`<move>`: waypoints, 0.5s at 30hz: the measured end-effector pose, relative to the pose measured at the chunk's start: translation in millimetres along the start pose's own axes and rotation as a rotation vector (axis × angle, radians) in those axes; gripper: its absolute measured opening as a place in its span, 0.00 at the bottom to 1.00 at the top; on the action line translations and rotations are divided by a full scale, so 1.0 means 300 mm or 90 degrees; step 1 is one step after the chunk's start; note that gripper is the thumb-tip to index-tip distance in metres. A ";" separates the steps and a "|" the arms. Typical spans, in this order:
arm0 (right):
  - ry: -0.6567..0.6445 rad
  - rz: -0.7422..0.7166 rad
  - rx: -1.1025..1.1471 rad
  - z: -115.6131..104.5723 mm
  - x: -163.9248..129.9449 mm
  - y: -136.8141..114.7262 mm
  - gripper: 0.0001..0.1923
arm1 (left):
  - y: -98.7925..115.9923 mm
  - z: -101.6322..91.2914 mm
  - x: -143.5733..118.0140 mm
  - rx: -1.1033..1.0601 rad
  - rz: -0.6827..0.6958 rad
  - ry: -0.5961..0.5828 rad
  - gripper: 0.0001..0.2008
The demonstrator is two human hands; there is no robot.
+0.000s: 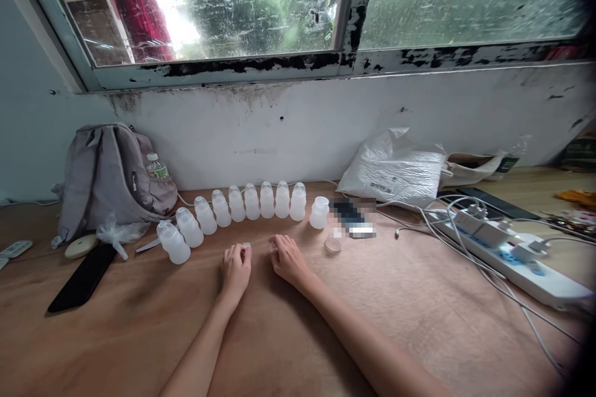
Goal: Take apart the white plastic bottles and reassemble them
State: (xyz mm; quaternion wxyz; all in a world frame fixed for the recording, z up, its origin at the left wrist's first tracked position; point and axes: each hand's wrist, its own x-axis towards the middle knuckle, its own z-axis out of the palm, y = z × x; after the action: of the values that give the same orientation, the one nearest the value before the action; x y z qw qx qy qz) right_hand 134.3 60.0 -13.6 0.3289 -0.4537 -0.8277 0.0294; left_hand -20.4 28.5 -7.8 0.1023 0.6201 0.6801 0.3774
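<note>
The left hand (236, 267) and right hand (287, 257) rest mid-desk, fingers each pinching a small clear cap, best kept level, just before the row of translucent bottles (251, 201).

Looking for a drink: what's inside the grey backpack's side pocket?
A water bottle stands in the side pocket of the grey backpack; only its cap and green label show, the rest is covered.
</note>
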 end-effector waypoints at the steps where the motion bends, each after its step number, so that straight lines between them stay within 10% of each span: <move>1: 0.006 0.019 0.001 -0.001 0.000 0.003 0.13 | -0.011 -0.004 0.008 0.019 -0.022 0.013 0.11; 15: -0.062 -0.012 0.028 -0.012 0.000 0.007 0.17 | -0.075 -0.071 0.071 0.080 -0.173 -0.007 0.18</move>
State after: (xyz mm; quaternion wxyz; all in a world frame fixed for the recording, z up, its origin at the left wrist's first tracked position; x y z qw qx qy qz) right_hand 138.0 60.3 -11.5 0.2985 -0.4367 -0.8460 0.0667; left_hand -54.9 41.1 -0.4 0.1174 0.5294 0.7796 0.3134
